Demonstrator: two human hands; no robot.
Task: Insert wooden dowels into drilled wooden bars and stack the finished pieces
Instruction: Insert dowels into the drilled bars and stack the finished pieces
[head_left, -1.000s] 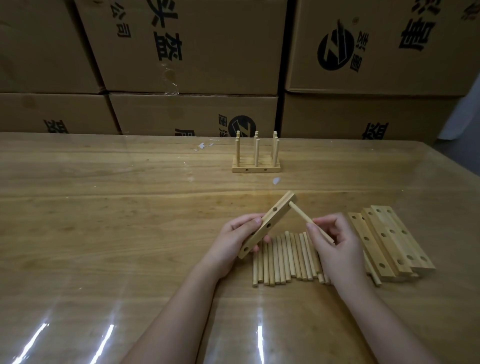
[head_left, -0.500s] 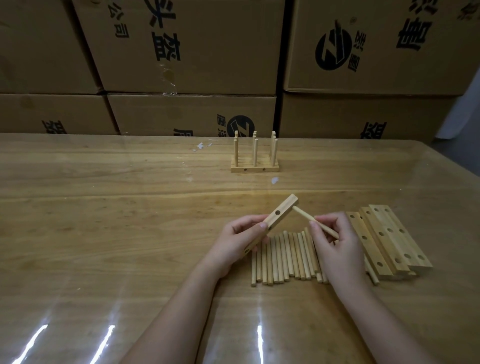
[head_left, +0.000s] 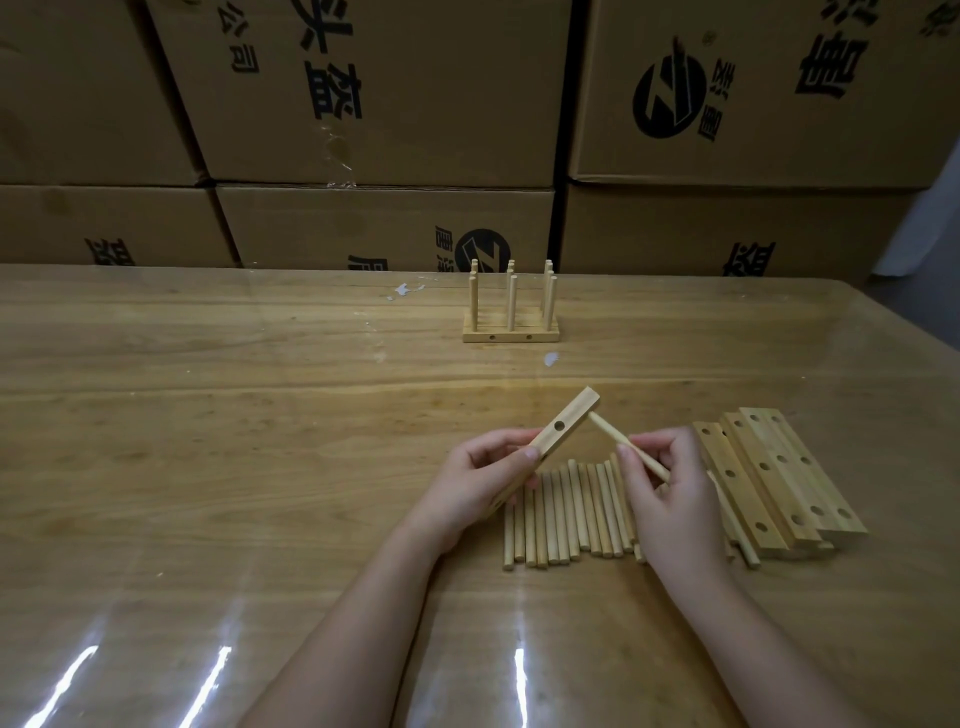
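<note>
Above the loose dowels (head_left: 566, 514), drilled bar (head_left: 558, 434) meets dowel (head_left: 623, 449)!
Your left hand (head_left: 478, 483) grips the tilted drilled bar; your right hand (head_left: 670, 493) pinches the dowel, tip at the bar's upper end. Cartons (head_left: 395, 93) behind: upside-down Chinese print, round black logo.

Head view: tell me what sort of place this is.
Probably a small workshop or warehouse assembly bench: printed cartons stacked behind the table, loose dowels and drilled bars laid out on it, and finished pieces standing farther back.
</note>
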